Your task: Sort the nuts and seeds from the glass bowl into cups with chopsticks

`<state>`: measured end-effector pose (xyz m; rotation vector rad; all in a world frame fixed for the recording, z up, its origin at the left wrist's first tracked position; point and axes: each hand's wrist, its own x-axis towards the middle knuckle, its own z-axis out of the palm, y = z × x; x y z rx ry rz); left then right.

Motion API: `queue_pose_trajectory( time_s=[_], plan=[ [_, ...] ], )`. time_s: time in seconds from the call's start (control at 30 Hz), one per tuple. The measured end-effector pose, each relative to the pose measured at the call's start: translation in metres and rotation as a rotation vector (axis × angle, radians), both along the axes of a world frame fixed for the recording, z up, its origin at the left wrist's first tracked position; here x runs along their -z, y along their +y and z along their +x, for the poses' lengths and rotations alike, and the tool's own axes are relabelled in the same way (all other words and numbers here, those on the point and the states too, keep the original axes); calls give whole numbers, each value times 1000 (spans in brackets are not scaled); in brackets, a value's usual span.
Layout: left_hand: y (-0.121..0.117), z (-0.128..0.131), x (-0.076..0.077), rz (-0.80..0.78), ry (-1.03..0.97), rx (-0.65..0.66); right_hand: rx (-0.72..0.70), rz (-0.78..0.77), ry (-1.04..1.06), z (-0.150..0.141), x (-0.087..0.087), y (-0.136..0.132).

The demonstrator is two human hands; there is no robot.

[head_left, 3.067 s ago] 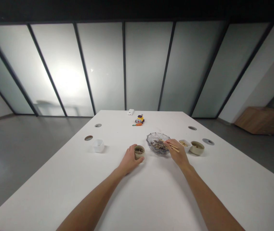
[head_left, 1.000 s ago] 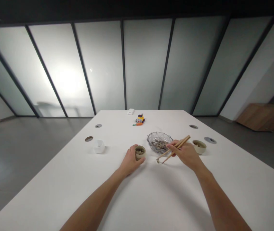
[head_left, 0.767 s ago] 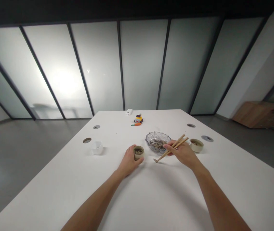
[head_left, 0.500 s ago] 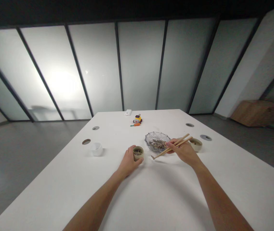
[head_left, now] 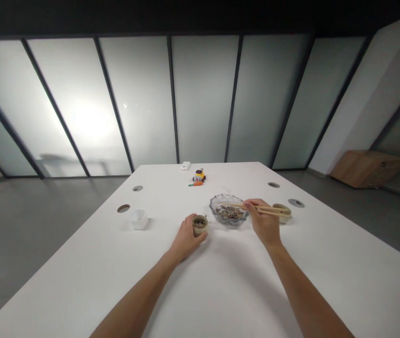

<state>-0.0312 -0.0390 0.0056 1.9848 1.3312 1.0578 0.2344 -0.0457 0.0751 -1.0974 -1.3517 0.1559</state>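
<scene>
My left hand (head_left: 185,238) curls around the left side of a small beige cup (head_left: 201,231) holding seeds, which look like sunflower seeds. A small dark speck shows by the cup's right rim. Between my right hand's (head_left: 266,225) fingers is a pair of light wooden chopsticks (head_left: 268,210). Their tips point left over a faceted clear glass bowl (head_left: 215,213), and I see nothing between them. Mixed brown and pale seeds (head_left: 230,214) lie in the bowl. A second beige cup (head_left: 285,218) stands just right of my right hand, partly behind the chopsticks' back ends.
A white cup (head_left: 138,219) stands at the left on the white table (head_left: 207,291). Farther back are a yellow toy vehicle (head_left: 200,175), an orange toy carrot (head_left: 196,184) and a white box-like object (head_left: 185,165). Round holes are set near both table sides.
The chopstick tips have moved from low in front of the glass bowl, with a seed at them, up and over the bowl. My left hand stays on the cup. The view has shifted slightly.
</scene>
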Motion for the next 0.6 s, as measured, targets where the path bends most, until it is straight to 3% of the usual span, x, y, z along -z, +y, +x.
queue_pose_trajectory(
  time_s=[0.1, 0.27, 0.4, 0.6],
  plan=[
    [1, 0, 1, -7, -3, -5, 136, 73, -167, 24, 7, 9],
    [3, 0, 3, 2, -36, -10, 138, 66, -302, 33, 20, 19],
    [4, 2, 5, 9, -116, -63, 37, 119, -262, 9, 22, 11],
    [11, 2, 8, 41, -161, -261, -222, 110, -267, -32, 27, -4]
  ],
)
